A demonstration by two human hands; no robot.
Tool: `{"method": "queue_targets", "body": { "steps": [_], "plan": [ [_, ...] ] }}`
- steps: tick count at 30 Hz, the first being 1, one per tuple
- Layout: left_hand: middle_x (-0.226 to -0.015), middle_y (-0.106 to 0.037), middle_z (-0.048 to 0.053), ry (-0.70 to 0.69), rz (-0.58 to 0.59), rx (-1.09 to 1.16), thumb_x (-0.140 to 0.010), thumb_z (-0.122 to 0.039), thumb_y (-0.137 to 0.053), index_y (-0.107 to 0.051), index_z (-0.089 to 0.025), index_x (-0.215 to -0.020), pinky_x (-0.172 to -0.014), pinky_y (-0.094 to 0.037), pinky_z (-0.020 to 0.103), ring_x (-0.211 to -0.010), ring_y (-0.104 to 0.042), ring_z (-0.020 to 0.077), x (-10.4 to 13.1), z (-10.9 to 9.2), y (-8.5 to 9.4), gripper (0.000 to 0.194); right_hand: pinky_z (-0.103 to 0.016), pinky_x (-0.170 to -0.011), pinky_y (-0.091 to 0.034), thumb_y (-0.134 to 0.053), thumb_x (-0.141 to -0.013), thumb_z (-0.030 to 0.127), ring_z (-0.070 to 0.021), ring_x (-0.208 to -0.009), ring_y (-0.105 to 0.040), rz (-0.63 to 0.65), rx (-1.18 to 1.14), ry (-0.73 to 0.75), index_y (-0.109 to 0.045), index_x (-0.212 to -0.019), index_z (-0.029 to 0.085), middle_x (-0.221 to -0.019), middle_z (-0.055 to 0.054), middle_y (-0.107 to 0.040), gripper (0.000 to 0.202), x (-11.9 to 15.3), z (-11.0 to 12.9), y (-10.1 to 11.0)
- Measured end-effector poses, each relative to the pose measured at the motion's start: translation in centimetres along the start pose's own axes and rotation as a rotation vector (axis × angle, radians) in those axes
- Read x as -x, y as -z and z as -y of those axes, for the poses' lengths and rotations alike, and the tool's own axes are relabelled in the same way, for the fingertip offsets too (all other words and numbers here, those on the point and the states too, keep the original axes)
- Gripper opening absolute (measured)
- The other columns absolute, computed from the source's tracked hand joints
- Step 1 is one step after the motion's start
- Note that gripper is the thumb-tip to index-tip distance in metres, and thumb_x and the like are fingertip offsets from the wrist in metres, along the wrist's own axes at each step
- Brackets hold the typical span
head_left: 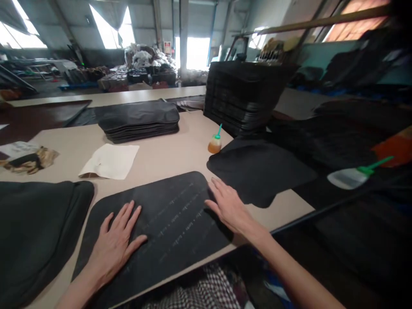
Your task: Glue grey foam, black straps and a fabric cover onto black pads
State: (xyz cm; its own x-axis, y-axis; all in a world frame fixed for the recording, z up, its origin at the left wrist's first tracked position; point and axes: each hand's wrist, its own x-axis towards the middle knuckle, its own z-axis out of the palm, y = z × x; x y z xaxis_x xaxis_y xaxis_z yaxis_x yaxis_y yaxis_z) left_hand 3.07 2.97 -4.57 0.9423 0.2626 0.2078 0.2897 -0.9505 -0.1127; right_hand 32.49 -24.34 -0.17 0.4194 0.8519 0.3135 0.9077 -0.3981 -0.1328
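Note:
A black rounded-corner panel point(167, 214) with rows of pale printed marks lies flat at the table's front edge. My left hand point(117, 240) rests on its left part, palm down with the fingers spread. At the panel's right edge, my right hand point(228, 206) lies with fingers stretched out and thumb apart, touching the panel. Just beyond that hand is a black sheet point(260, 165) with an uneven outline. Left of the panel sits a pile of black pieces point(35, 231), cut off by the frame's edge.
A squeeze bottle point(214, 145) with amber liquid and a green nozzle stands on the beige table point(189, 124). Behind are a stack of black panels point(141, 122) and a tall dark stack point(241, 94). A cream sheet point(111, 161) lies left; another bottle point(349, 178) lies right.

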Motion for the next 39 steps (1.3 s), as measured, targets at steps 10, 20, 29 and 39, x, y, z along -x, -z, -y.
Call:
{"method": "queue_targets", "body": {
  "steps": [10, 20, 29, 39],
  "plan": [
    [-0.168, -0.021, 0.009, 0.081, 0.036, -0.035, -0.100, -0.060, -0.041, -0.019, -0.027, -0.162, -0.120, -0.027, 0.054, -0.153, -0.025, 0.0292, 0.8, 0.0, 0.8, 0.074, -0.050, -0.123, -0.023, -0.035, -0.104, 0.063, -0.0287, -0.151, -0.026, 0.106, -0.002, 0.171, -0.039, -0.155, 0.014, -0.163, -0.015, -0.030, 0.071, -6.9, 0.9, -5.7],
    [-0.166, -0.025, 0.011, 0.219, 0.122, 0.140, -0.104, -0.055, -0.034, -0.019, -0.022, -0.162, -0.121, -0.031, 0.047, -0.153, -0.026, 0.0256, 3.5, 1.9, 2.7, 0.068, -0.050, -0.115, -0.036, -0.017, -0.104, 0.063, -0.0318, -0.146, -0.035, 0.056, 0.100, 0.091, -0.045, -0.149, 0.007, -0.157, -0.020, -0.039, 0.077, -5.4, -3.4, -6.3],
    [-0.152, -0.047, 0.022, 0.563, 0.081, 0.280, -0.100, -0.045, -0.047, -0.032, -0.011, -0.154, -0.115, -0.035, 0.046, -0.140, -0.045, 0.0329, -9.9, 14.2, 5.5, 0.066, -0.048, -0.102, -0.047, -0.028, -0.105, 0.053, -0.0312, -0.113, -0.059, -0.069, -0.138, 0.032, -0.064, -0.118, 0.018, -0.121, -0.014, -0.065, 0.052, -10.6, -5.5, -7.3],
    [-0.144, -0.052, 0.019, 0.737, 0.141, 0.325, -0.094, -0.042, -0.066, -0.041, -0.019, -0.150, -0.103, -0.046, 0.051, -0.125, -0.057, 0.0324, -17.2, 17.8, 2.2, 0.066, -0.055, -0.103, -0.047, -0.040, -0.099, 0.055, -0.0339, -0.116, -0.060, -0.126, -0.309, 0.028, -0.065, -0.113, 0.028, -0.123, -0.008, -0.066, 0.040, -10.9, -10.4, -11.8]
  ]
}}
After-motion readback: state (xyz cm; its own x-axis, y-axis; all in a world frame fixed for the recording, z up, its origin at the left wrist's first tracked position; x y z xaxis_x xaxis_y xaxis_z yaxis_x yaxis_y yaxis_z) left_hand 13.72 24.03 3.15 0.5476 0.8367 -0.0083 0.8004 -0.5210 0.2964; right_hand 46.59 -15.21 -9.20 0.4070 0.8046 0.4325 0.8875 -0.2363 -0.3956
